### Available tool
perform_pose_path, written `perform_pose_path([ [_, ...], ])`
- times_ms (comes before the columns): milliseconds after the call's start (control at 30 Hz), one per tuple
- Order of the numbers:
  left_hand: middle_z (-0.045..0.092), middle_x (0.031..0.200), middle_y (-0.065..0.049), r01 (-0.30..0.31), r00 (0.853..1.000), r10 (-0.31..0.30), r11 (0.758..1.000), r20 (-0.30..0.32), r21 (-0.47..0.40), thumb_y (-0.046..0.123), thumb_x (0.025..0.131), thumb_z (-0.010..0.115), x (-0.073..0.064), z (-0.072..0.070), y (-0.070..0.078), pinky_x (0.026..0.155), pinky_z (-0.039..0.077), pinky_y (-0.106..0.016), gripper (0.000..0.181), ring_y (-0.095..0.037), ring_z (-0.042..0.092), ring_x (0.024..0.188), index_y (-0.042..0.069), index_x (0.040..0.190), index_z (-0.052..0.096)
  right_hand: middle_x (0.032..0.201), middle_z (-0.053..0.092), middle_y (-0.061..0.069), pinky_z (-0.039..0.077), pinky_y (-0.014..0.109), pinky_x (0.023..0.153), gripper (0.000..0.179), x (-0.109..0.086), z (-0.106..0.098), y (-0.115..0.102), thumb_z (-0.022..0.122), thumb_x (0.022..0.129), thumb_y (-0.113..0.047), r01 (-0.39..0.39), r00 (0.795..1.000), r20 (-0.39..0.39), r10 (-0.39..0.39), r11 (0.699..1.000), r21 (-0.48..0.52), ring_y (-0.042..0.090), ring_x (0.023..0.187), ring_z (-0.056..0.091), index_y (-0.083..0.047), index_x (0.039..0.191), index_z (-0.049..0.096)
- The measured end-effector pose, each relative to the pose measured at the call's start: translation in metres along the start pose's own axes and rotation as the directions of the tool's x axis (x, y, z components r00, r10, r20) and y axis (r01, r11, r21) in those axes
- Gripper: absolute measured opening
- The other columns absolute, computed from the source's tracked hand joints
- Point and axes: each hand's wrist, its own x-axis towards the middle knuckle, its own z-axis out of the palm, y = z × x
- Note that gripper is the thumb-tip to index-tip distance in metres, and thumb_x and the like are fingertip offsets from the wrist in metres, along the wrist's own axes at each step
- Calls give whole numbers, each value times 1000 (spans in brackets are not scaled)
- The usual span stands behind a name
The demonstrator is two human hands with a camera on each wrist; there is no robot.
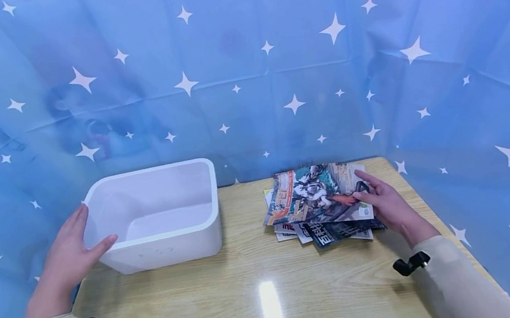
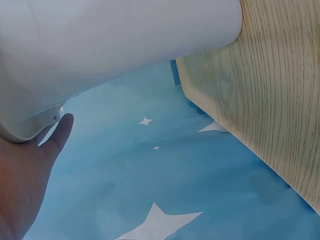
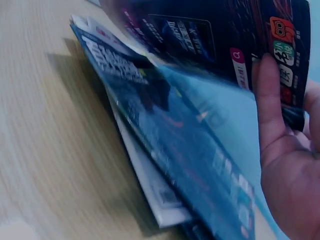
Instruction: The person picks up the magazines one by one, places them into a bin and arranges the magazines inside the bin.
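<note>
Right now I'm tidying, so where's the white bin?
In the head view, the white bin sits at the left of the table, left of the magazines, with the left hand at its rim.

Blue cloth that hung in folds from nine through twelve to three o'clock, white stars that dotted it, pale wood table below, white glare that lay at six.
</note>
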Motion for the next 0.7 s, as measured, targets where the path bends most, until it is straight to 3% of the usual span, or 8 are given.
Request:
perform_pose_path([
  [33,9,180,-33,-1,1000,1,1000,0,1,51,104,74,0,0,0,123,17,-84,111,-60,12,163,-6,174,9,181,-30,-4,28,35,132,80,1,2,-3,63,115,-16,7,1000,2,-7,1000,9,17,166,-17,-26,180,17],
  [67,9,180,-33,0,1000,0,1000,1,2,51,104,74,0,0,0,123,17,-85,111,-60,12,163,-5,174,9,181,-30,-6,12,42,135,81,1,3,-6,63,115,-15,12,1000,6,-12,1000,14,19,161,-32,-25,180,16],
  [100,8,181,-33,0,1000,0,1000,2,3,51,104,74,1,0,0,123,17,-85,111,-60,12,163,-5,174,8,181,-29,-6,2,48,134,81,2,5,-8,63,114,-15,16,1000,1,-16,1000,16,21,162,-31,-25,180,16],
  [167,7,181,-32,6,1000,-6,1000,5,5,52,104,74,1,-1,0,122,17,-86,112,-60,11,163,-4,174,7,181,-29,-6,1,54,133,81,2,7,-14,64,114,-15,27,1000,-11,-27,1000,11,24,163,-31,-25,180,18],
  [433,5,181,-32,22,1000,-22,1000,6,12,53,104,73,1,-1,1,121,17,-86,113,-60,11,163,-4,174,6,182,-28,-5,2,47,135,82,5,15,-36,63,114,-10,77,997,0,-77,996,54,23,165,-29,-25,180,17],
  [700,6,180,-34,37,999,-38,999,18,20,57,104,71,0,0,1,119,18,-87,114,-60,9,163,-4,174,5,182,-28,-4,-14,46,132,82,7,22,-55,62,113,-6,122,993,-8,-121,991,62,20,163,-32,-23,179,18],
])
